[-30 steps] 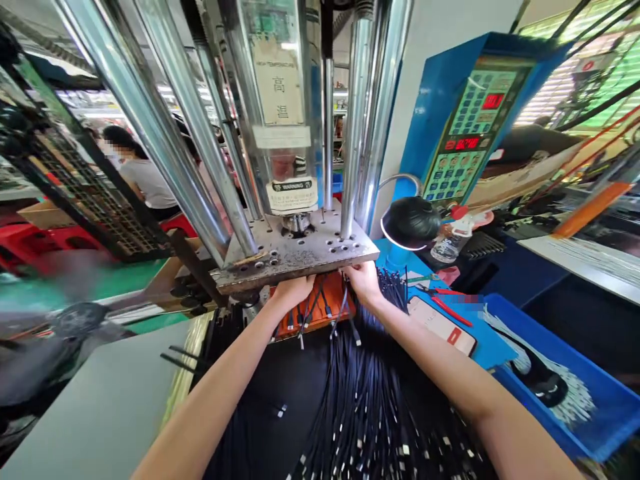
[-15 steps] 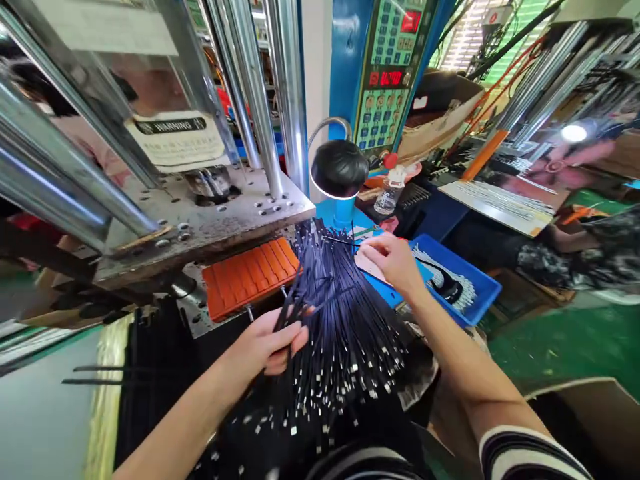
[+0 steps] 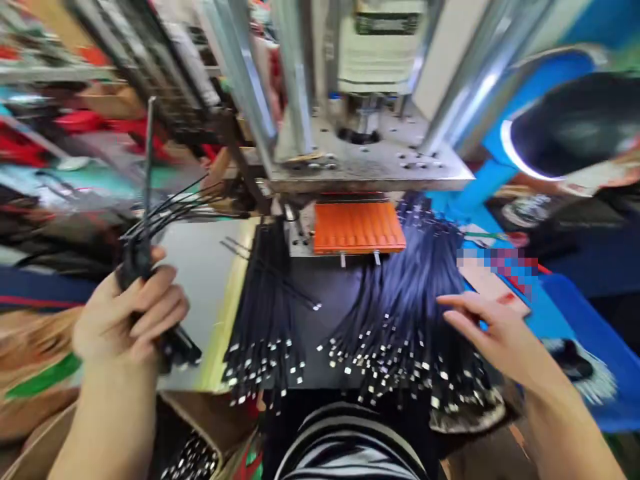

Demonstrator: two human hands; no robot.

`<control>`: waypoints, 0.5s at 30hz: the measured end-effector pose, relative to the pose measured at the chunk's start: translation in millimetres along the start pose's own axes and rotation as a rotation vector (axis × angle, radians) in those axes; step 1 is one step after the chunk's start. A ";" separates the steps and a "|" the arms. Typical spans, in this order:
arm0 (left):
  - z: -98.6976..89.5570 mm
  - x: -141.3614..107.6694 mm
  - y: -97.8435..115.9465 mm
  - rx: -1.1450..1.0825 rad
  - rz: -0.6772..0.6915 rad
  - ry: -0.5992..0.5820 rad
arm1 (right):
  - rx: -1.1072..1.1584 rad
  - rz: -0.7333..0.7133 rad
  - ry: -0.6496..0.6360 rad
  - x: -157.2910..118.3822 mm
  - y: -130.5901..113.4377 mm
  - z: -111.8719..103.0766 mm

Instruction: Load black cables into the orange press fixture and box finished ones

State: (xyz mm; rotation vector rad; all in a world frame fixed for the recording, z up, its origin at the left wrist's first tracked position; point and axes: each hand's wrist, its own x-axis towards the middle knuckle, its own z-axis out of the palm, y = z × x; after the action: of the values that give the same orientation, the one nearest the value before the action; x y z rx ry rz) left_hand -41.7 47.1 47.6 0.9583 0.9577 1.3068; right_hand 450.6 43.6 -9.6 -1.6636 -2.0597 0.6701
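My left hand (image 3: pixel 125 320) is raised at the left, its fingers wrapped round a bundle of black cables (image 3: pixel 177 348). Their far ends fan out above the fist, and some silver tips show below it. At the right, my right hand (image 3: pixel 500 337) hovers by a large pile of black cables (image 3: pixel 400 327) with silver metal ends. Thumb and index finger are stretched out and apart, with nothing visible between them. A second, narrower pile of the same cables (image 3: pixel 263 300) lies left of the middle.
Behind the piles stands a press with steel columns and a metal plate (image 3: pixel 370 170). An orange ribbed block (image 3: pixel 359 227) sits under its front edge. A black lamp (image 3: pixel 575 127) is at the right, above a blue bin (image 3: pixel 590 380). An open carton (image 3: pixel 200 413) stands at lower left.
The view has swung left. My left hand has moved left, away from the large pile, with the cables in it. My right hand has let go of the thin black cable it pinched.
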 end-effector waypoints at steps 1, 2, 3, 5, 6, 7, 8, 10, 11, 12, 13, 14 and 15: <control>-7.8 3.4 7.2 0.097 0.070 0.086 | 0.011 -0.147 -0.147 22.8 -31.8 13.2; -18.0 8.3 12.2 0.257 0.093 0.140 | 0.005 -0.286 -0.284 42.8 -63.7 29.0; -30.0 13.6 14.9 0.468 0.094 0.207 | -0.029 -0.389 -0.404 60.3 -93.7 47.0; -55.8 23.2 12.9 0.863 0.043 0.339 | -0.163 -0.478 -0.539 90.0 -142.6 86.6; -67.6 26.7 8.3 1.060 -0.002 0.401 | -0.243 -0.489 -0.546 103.3 -160.0 106.3; -77.7 29.0 1.6 1.259 -0.065 0.447 | -0.310 -0.477 -0.522 115.7 -172.8 124.5; -85.6 30.1 -6.9 1.454 -0.140 0.474 | -0.350 -0.457 -0.495 127.0 -181.7 140.4; -94.8 28.2 -27.0 1.806 -0.296 0.487 | -0.383 -0.400 -0.453 144.2 -190.9 163.8; -96.3 25.8 -37.5 1.915 -0.356 0.477 | -0.385 -0.373 -0.449 149.7 -192.8 171.1; -96.3 22.8 -47.2 1.965 -0.394 0.465 | -0.387 -0.349 -0.454 153.1 -193.9 175.9; -95.2 19.7 -55.8 1.966 -0.400 0.463 | -0.392 -0.331 -0.465 154.7 -194.4 178.4; -93.4 16.8 -62.7 1.993 -0.402 0.454 | -0.399 -0.318 -0.480 155.1 -194.6 179.2; -91.4 14.4 -67.7 2.031 -0.398 0.448 | -0.406 -0.314 -0.500 154.6 -194.7 178.5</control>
State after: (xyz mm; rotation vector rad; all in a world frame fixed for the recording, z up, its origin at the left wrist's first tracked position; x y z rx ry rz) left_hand -105.8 61.5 -46.3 1.6859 2.7287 -0.2886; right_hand 161.5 141.2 -34.1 -1.4050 -2.8997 0.6354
